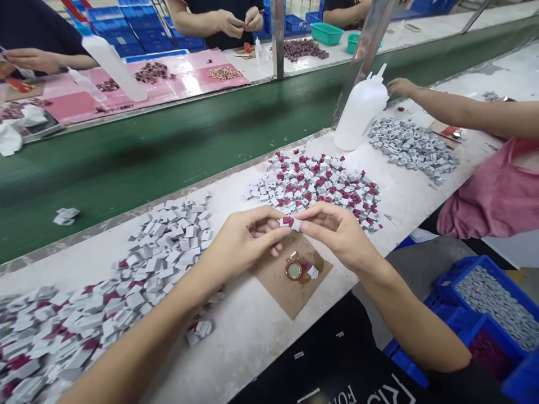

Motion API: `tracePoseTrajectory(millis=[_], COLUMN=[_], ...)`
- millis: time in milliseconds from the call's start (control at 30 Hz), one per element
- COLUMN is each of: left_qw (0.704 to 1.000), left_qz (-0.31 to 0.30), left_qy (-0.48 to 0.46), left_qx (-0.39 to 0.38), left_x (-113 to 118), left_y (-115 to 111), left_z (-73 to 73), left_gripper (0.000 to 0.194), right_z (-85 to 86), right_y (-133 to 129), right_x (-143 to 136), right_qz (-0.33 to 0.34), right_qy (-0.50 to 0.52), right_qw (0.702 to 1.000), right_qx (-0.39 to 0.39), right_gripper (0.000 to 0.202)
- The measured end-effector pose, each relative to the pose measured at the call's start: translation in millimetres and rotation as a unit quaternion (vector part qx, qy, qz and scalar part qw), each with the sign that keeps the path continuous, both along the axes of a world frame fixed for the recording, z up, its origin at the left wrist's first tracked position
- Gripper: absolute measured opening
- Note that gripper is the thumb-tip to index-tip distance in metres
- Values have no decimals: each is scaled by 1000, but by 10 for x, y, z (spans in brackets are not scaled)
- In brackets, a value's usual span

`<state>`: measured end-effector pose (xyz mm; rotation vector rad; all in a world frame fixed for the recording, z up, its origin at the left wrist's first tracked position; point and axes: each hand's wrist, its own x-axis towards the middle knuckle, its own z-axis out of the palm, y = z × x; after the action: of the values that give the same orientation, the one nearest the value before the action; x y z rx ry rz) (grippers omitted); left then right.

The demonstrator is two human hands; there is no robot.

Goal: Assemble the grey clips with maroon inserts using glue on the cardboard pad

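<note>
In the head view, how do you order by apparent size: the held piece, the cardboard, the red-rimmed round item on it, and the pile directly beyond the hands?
1. Pile
2. Cardboard
Unranked: red-rimmed round item and held piece; they look too alike in size.

A factory assembly workshop: green conveyor belt (168,151) between worktops (244,320), heaps of small parts (322,185), stacked blue crates (141,25).

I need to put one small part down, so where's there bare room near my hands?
Bare table lies between the cardboard and some loose parts; a narrower gap opens beyond your left hand, between left heap and middle heap. Both heaps are crowded.
</note>
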<state>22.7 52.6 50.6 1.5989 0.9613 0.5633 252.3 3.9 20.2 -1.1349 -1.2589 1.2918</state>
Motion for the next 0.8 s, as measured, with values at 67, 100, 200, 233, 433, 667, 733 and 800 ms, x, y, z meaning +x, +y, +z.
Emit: tracePoseTrajectory(millis=[67,100,200,233,433,667,733,800], left_qw=[999,998,979,968,884,857,856,866], left_qz=[6,18,117,164,335,312,297,240], left_qy=[33,59,157,186,314,404,410,410], left_qx=[20,30,47,48,82,65,105,156], left_x=[-34,-68,-241,-315,-651,-744,-737,-710], left_y=[176,296,761,935,1726,1762,1584,1306], left_z=[11,9,-28,-47,-194,-308,-286,-254], left_gripper=[20,19,13,10,8,38,54,61], right_z=[11,17,20,10,-144,-1,87,151], right_y=[82,129,292,348,544,465,395,301], right_x=[115,201,495,578,712,692,638,561], right_qz=[-44,-76,-130,-118,-27,-53,-74,-74], right_qy=[-71,-128,-341,-405,-538,-415,-339,-271], right_qw=[996,988,925,901,841,900,929,955], right_qx=[24,44,101,103,48,124,129,94], right_gripper=[23,22,20,21,21,21,19,20])
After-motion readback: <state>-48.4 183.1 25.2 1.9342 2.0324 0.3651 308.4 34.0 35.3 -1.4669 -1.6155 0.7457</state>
